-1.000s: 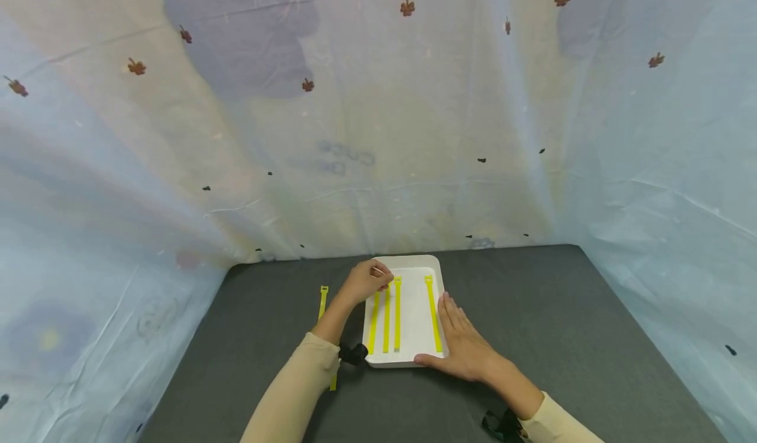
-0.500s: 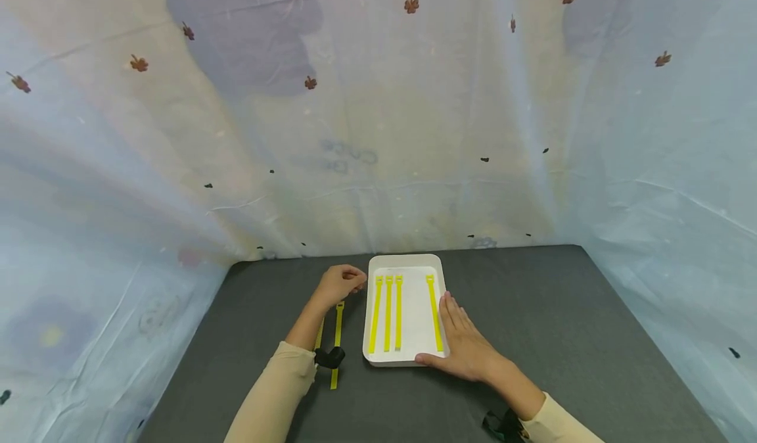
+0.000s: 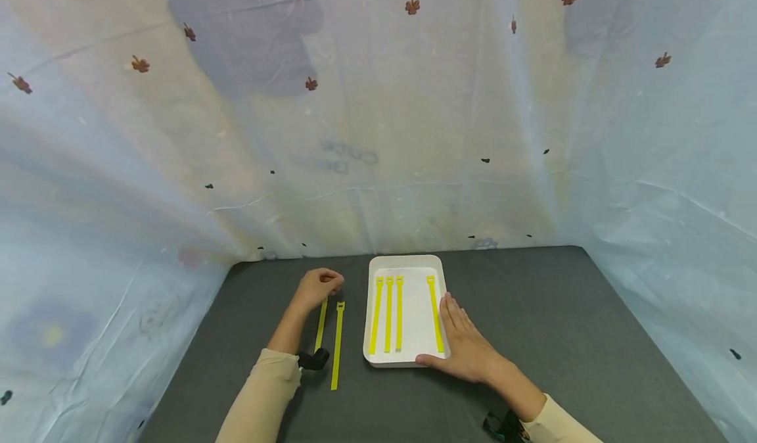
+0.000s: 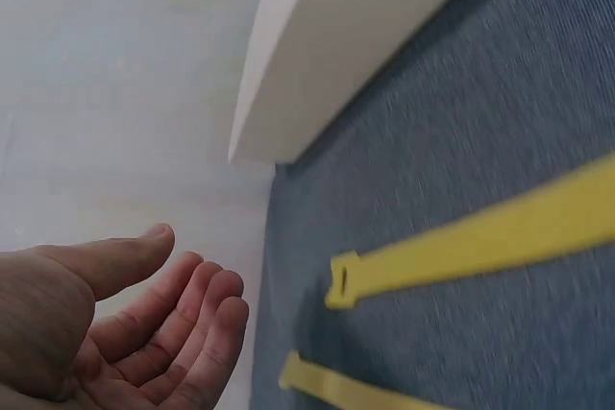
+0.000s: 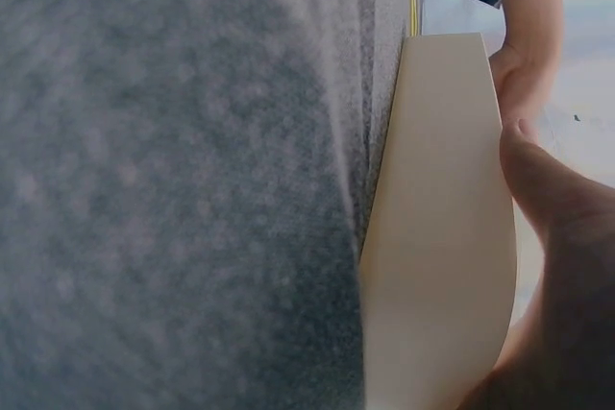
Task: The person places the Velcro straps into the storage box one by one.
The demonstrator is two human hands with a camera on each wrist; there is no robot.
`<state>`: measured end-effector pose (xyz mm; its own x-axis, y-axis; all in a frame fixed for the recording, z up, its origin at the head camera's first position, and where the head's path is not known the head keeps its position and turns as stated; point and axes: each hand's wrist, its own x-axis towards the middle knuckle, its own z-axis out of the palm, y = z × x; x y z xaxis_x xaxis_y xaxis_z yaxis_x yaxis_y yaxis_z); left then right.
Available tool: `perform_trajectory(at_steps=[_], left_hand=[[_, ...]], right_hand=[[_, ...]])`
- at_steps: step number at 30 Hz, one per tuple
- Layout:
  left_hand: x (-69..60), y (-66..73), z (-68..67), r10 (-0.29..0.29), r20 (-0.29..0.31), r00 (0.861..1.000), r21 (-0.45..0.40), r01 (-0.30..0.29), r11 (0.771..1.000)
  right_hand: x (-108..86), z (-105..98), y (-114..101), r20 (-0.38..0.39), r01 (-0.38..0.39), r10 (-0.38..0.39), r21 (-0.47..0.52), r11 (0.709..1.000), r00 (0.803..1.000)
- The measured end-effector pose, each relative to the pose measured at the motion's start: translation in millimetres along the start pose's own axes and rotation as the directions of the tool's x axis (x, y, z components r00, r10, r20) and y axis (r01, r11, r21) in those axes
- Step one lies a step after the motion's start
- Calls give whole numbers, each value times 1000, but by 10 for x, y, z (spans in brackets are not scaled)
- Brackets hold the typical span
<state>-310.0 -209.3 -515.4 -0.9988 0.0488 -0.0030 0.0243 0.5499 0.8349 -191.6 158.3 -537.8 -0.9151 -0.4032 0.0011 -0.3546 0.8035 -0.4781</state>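
Note:
My left hand point(image 3: 316, 287) hovers over the far end of a yellow cable strap point(image 3: 321, 325) on the dark table. Its fingers point(image 4: 207, 319) are loosely bent with nothing between them. A second yellow cable strap point(image 3: 338, 348), with a slotted head, lies to the right of that one. Straight-fingered, my right hand point(image 3: 464, 344) rests against the right edge of a white tray point(image 3: 405, 259), its thumb at the near corner. Inside the tray, three cable straps point(image 3: 388, 318) lie side by side at the left and another strap point(image 3: 435, 318) lies at the right.
The dark grey cloth-covered table point(image 3: 562, 311) extends around the tray. A pale patterned curtain point(image 3: 378, 127) hangs behind it and along both sides. In the left wrist view, the tray's side wall point(image 4: 356, 36) rises beyond the straps.
My left hand has left the tray and moved left over the table straps, uncovering the left-hand straps in the tray. My right hand has stayed on the tray.

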Motion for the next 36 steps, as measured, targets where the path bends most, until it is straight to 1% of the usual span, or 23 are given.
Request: perform_trajectory(at_steps=[7,12,16,20,23,27,32,36], left_hand=[[-31,-196,-128,-64,-39,997,13,64,998],[-50,-275,-173,-96,-69,993,50,100,994],[-65,-297,-172,-122,-77,989,70,128,989],[-53,-329,-146,-164,-76,984,80,170,982],[-29,-387,-120,-183,-79,980,88,189,978],[2,-465,-105,-184,-72,980,99,191,977],[-1,-468,-98,-187,-59,981,107,193,975],[-14,-458,-101,-200,-51,979,98,204,974]], right_hand=[[3,-2,2,5,1,-1,14,1000,1000],[2,5,6,2,4,-4,7,1000,1000],[8,11,20,-4,6,-6,7,1000,1000],[12,24,27,3,0,0,9,1000,1000],[15,36,33,4,-3,3,10,1000,1000],[18,37,33,-1,-1,1,15,1000,1000],[20,36,29,5,-2,2,10,1000,1000],[17,27,21,5,-5,5,16,1000,1000]])
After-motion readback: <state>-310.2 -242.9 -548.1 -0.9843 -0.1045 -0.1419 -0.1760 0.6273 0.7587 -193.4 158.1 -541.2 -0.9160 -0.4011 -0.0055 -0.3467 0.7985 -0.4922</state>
